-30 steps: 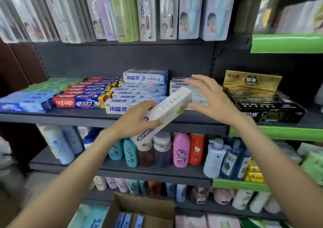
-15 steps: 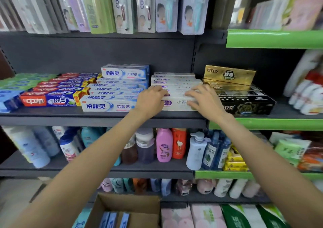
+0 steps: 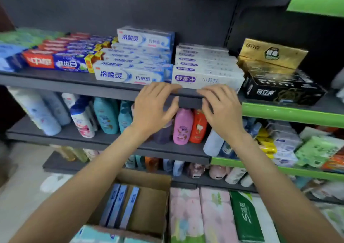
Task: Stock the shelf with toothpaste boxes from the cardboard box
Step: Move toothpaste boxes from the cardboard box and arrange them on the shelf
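A white toothpaste box (image 3: 206, 79) with a purple label lies at the front of its row on the dark shelf (image 3: 74, 85). My left hand (image 3: 153, 106) and my right hand (image 3: 221, 108) hover just below it, in front of the shelf's front edge, fingers spread and loosely bent, holding nothing. The cardboard box (image 3: 149, 207) stands on the floor below, with three blue toothpaste boxes (image 3: 119, 205) upright inside it.
Blue-white toothpaste boxes (image 3: 128, 75) and red ones (image 3: 55, 62) fill the shelf to the left; black and gold boxes (image 3: 279, 90) sit to the right. Bottles (image 3: 183, 125) line the shelf underneath. Tissue packs (image 3: 217, 216) stand beside the cardboard box.
My hands set the white box into its row on the shelf, then let go and drew back down to the shelf's front edge. The camera tilted downward.
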Demonstrator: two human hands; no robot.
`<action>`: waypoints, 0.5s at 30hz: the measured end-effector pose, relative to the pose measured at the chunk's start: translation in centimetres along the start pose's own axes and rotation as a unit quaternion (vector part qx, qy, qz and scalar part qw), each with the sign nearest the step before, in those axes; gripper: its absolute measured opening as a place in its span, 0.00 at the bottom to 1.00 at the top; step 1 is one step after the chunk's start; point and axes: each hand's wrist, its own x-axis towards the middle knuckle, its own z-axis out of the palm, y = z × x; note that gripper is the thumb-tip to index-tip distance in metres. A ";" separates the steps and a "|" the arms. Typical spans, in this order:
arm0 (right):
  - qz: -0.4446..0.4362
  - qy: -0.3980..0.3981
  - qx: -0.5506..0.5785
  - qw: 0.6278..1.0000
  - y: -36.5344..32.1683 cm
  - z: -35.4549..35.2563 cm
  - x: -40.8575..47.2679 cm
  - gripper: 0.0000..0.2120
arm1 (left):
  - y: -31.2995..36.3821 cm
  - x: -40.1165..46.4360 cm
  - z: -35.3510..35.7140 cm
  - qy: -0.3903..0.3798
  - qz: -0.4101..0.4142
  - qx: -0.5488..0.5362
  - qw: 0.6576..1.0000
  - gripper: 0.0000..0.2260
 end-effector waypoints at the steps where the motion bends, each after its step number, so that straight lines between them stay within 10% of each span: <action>1: -0.021 -0.007 0.025 0.999 -1.4 0.2 -1.2 0.10 | -0.3 -1.8 -0.7 0.003 -0.010 -0.010 1.000 0.11; 7: -0.144 -0.258 0.135 0.946 -8.9 6.2 -9.4 0.12 | -5.4 -15.7 -3.5 -0.154 -0.228 -0.033 0.961 0.14; 15: -0.192 -0.566 0.185 0.780 -16.3 18.8 -19.8 0.22 | -12.1 -35.0 -5.7 -0.346 -0.588 0.040 0.730 0.22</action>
